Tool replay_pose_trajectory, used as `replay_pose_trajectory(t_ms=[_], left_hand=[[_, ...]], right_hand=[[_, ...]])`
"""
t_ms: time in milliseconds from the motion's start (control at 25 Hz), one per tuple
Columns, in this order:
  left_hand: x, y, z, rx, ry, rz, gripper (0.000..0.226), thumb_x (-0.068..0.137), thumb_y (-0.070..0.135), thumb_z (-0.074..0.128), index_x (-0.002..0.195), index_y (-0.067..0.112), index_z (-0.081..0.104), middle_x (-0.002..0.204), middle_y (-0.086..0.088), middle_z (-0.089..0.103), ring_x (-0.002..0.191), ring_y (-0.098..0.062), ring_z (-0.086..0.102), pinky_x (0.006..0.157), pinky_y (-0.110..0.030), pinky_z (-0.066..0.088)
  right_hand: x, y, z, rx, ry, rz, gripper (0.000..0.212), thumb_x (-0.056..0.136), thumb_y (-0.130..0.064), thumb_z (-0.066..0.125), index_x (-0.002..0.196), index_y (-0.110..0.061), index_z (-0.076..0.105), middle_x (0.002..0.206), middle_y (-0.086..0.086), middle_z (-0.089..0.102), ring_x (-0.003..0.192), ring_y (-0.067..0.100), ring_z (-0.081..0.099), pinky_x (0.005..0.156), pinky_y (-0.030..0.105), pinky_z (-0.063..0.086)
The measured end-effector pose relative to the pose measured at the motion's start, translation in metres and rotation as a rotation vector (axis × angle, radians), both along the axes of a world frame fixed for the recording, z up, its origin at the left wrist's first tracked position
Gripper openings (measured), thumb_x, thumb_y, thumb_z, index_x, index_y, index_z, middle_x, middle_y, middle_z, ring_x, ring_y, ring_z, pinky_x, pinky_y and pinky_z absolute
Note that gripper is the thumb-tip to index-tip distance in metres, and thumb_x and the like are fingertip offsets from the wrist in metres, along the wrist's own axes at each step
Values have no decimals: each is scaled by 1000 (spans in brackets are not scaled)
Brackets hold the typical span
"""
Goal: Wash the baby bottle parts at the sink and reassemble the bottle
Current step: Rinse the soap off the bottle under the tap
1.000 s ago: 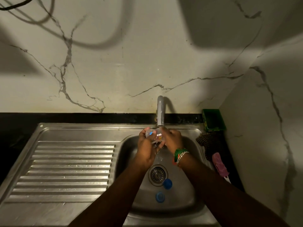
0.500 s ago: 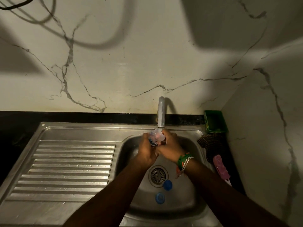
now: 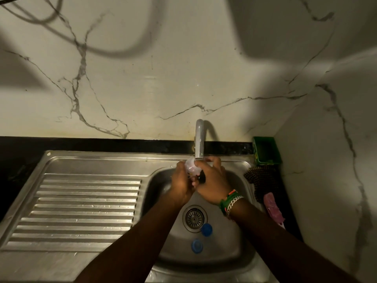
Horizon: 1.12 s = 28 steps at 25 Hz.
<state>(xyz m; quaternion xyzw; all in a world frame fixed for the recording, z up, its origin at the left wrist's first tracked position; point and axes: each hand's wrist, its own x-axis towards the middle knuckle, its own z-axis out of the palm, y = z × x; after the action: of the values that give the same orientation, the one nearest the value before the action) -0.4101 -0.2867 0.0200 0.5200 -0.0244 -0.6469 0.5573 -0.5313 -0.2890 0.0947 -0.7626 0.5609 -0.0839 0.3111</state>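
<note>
Clear bottle part [image 3: 190, 167] mostly covered by both hands; only a pale curved patch shows below the tap mouth [image 3: 199, 158], exact shape not readable. Left hand [image 3: 181, 184] and right hand [image 3: 212, 180] overlap at centre, fingertips of each tucked out of sight. Small dark item [image 3: 202, 178] between the hands, too blurred to identify. Water stream not discernible. Both forearms cut off by the edge at 6 o'clock. Two blue pieces [image 3: 206, 229] [image 3: 196, 245] in the basin, detail too small to tell. Pink object [image 3: 272, 207] at 4 o'clock, dim, kind unclear. Sink [image 3: 91, 201] cropped at 6 o'clock
</note>
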Motion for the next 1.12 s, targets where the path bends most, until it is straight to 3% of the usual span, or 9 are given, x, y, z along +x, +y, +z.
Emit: replay_pose_trajectory(t_ms=[40, 160, 280, 360, 480, 600, 720, 960, 1120], left_hand=[[-2, -1, 1, -5, -13, -8, 58, 102, 49, 42, 120, -1, 64, 96, -21, 63, 71, -22, 58, 64, -32, 46], [-1, -6, 12, -52, -52, -18, 52, 103, 45, 42, 120, 0, 61, 90, -16, 63, 56, -15, 50, 48, -25, 41], [-5, -4, 14, -184, -98, -20, 49, 106, 39, 39, 122, -3, 58, 103, -24, 65, 80, -30, 66, 68, -37, 54], [-11, 4, 12, -230, -133, -40, 39, 108, 33, 43, 130, 3, 56, 121, -23, 66, 104, -38, 67, 83, -47, 56], [-14, 9, 21, -280, -257, -87, 32, 105, 15, 52, 136, 18, 54, 125, -11, 68, 108, -31, 70, 79, -40, 61], [-16, 12, 22, -337, -388, -201, 35, 98, 11, 62, 132, 18, 56, 124, -11, 69, 110, -30, 71, 91, -53, 60], [-14, 13, 23, -340, -417, -193, 38, 93, 17, 71, 129, 15, 58, 122, -11, 71, 109, -31, 72, 91, -56, 59], [-14, 8, 32, -344, -550, -236, 59, 77, 20, 88, 128, 20, 60, 120, -6, 71, 107, -23, 73, 82, -43, 64], [-16, 7, 24, -326, -559, -232, 56, 78, 17, 87, 127, 22, 61, 119, -2, 70, 108, -20, 72, 82, -39, 64]], right_hand=[[-1, -2, 4, 0, 18, -20, 67, 82, -23, 73, 142, -40, 48, 154, 0, 17, 137, 30, 30, 103, 34, 41], [-4, -7, 1, -72, 121, 32, 64, 81, -25, 71, 140, -38, 50, 150, 1, 25, 131, 27, 33, 94, 30, 45], [5, -10, 0, 265, -348, -144, 49, 85, -7, 66, 131, -20, 56, 132, 11, 50, 110, 19, 55, 78, 18, 49], [6, -14, 1, 479, -633, -383, 28, 93, -11, 63, 121, -14, 61, 109, 13, 64, 84, 15, 62, 58, 17, 49], [-6, -15, -13, 567, -773, -689, 27, 99, -36, 59, 111, -14, 68, 91, 6, 71, 74, 14, 62, 57, 23, 48], [-8, -11, -26, 567, -769, -804, 43, 95, -53, 58, 98, -13, 73, 73, 3, 65, 59, 11, 55, 53, 24, 44], [-2, -14, -27, 561, -766, -812, 48, 90, -61, 61, 88, -15, 73, 68, 2, 62, 52, 10, 49, 49, 23, 41], [-8, -21, -39, 914, -1119, -721, 51, 95, -53, 57, 120, -10, 68, 83, 3, 69, 59, 9, 58, 46, 17, 47], [-9, -25, -49, 983, -1124, -714, 37, 99, -50, 52, 99, -17, 67, 70, 0, 64, 52, 7, 55, 44, 17, 46]])
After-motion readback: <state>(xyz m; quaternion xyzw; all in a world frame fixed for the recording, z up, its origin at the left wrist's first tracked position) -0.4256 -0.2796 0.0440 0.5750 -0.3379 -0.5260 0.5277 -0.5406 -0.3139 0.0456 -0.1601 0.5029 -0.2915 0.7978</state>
